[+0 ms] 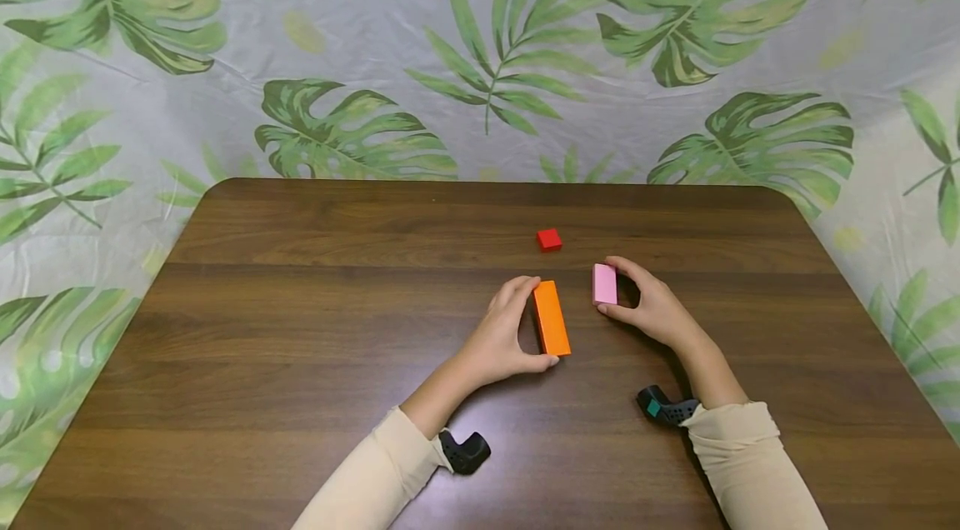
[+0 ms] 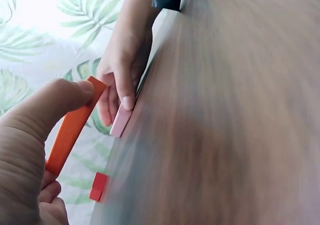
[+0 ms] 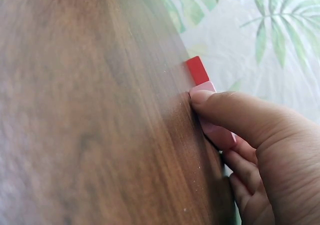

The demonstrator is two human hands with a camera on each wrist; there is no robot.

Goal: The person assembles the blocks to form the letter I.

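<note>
An orange rectangular block is pinched end to end by my left hand, thumb at its near end and fingers at its far end. In the left wrist view the orange block appears raised off the tabletop. My right hand pinches a shorter pink block between thumb and fingers. The right wrist view has the pink block low at the table surface. Beyond both hands, a small red block lies on the table, touched by neither.
The brown wooden table has rounded far corners. Behind it hangs a pale cloth with green leaf prints. Black camera mounts are worn at both wrists, over beige sleeves.
</note>
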